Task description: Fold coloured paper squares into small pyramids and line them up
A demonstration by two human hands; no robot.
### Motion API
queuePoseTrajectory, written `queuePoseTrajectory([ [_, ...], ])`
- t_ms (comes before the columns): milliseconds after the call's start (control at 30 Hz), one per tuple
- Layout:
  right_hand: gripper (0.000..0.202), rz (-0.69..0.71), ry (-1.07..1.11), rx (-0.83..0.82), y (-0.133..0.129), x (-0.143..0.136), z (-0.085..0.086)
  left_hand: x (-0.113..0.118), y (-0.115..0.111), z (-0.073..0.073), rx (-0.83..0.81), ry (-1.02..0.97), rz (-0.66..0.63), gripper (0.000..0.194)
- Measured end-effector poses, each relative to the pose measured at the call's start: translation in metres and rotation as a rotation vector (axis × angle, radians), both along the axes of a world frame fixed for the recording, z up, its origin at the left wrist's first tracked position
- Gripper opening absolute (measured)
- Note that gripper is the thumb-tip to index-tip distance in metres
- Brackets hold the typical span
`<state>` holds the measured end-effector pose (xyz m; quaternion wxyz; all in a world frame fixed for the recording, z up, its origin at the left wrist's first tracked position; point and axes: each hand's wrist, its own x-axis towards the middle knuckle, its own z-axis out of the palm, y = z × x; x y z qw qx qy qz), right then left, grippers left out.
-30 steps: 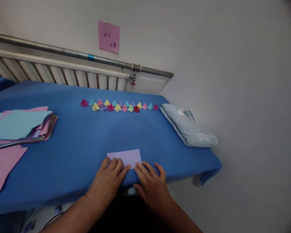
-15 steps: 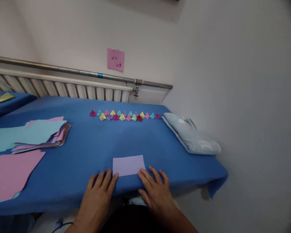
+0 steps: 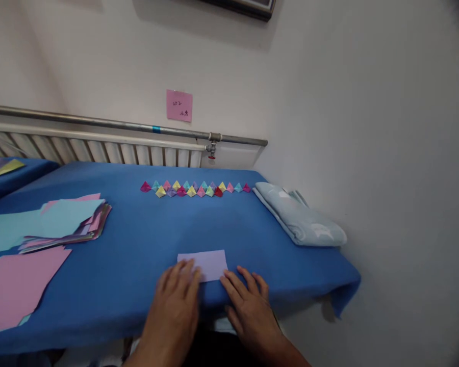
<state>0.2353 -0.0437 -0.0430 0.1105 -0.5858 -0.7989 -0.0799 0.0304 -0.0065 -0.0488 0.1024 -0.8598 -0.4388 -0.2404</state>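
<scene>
A pale purple sheet of paper [image 3: 213,263], wider than it is deep, lies near the front edge of the blue-covered table [image 3: 137,285]. My left hand [image 3: 176,300] rests over its left part, fingers stretched out and slightly smeared by motion, hiding that corner. At the paper's right lower corner, my right hand [image 3: 250,308] touches it with spread fingertips. Neither hand grips anything. Beyond the paper, two rows of small folded paper pieces [image 3: 191,190] in several colours run across the table.
Stacked coloured paper [image 3: 69,218] and pink sheets [image 3: 21,285] lie on the left. A folded light blue blanket [image 3: 300,214] sits at the right, beside the wall. Behind the table are a radiator [image 3: 118,153] and a pipe [image 3: 99,122]; a pink note [image 3: 179,106] hangs above.
My left hand has moved right, from the paper's left corner onto its surface. My right hand stays at the right corner. The view has tilted slightly upward.
</scene>
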Motion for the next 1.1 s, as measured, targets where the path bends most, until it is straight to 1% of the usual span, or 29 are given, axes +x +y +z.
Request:
queuePoseTrajectory([
  [67,0.053,0.002,-0.008,0.014,0.001,0.0,-0.003,0.023,0.007,0.003,-0.058,0.019,-0.139,0.044],
  [133,0.057,0.003,-0.027,0.021,0.001,0.0,-0.006,0.036,0.016,-0.003,-0.133,0.032,-0.12,0.044],
  [167,0.058,0.003,-0.03,0.018,0.001,0.0,-0.007,0.037,0.019,-0.007,-0.164,0.038,-0.093,0.046],
  [267,0.054,-0.011,0.01,-0.03,0.0,-0.002,-0.004,0.024,0.027,-0.015,-0.173,0.064,0.015,0.049],
  [333,0.048,-0.026,0.055,-0.09,0.001,-0.003,0.005,0.012,0.029,-0.017,-0.159,0.076,0.058,0.044],
  [400,0.05,-0.019,0.077,-0.153,0.007,-0.004,0.017,0.005,0.03,-0.017,-0.147,0.081,0.066,0.042],
  [467,0.062,0.05,0.073,-0.197,0.017,-0.002,0.028,0.004,0.031,-0.018,-0.134,0.071,0.056,0.041],
  [567,0.075,0.227,0.038,-0.262,0.038,0.002,0.039,0.005,0.036,-0.02,-0.134,0.034,0.02,0.041],
  [633,0.082,0.288,0.02,-0.291,0.049,0.006,0.043,0.003,0.041,-0.017,-0.16,0.03,-0.017,0.041],
  [700,0.085,0.315,0.02,-0.3,0.053,0.008,0.044,-0.002,0.045,-0.012,-0.184,0.037,-0.058,0.041],
  [767,0.081,0.318,0.022,-0.286,0.048,0.008,0.041,-0.008,0.043,-0.006,-0.169,0.023,-0.103,0.043],
  [833,0.077,0.289,0.016,-0.251,0.036,0.007,0.033,-0.012,0.035,-0.004,-0.117,-0.021,-0.162,0.045],
  [900,0.075,0.238,0.025,-0.205,0.021,0.004,0.022,-0.013,0.023,-0.007,-0.082,-0.069,-0.236,0.046],
  [967,0.07,0.205,0.042,-0.175,0.01,0.002,0.01,-0.011,0.012,-0.012,-0.102,-0.1,-0.295,0.045],
  [1033,0.064,0.188,0.062,-0.135,0.003,0.002,0.001,-0.009,0.006,-0.016,-0.101,-0.12,-0.312,0.04],
  [1100,0.056,0.172,0.091,-0.066,0.0,0.005,-0.003,-0.008,0.004,-0.016,-0.077,-0.132,-0.308,0.034],
])
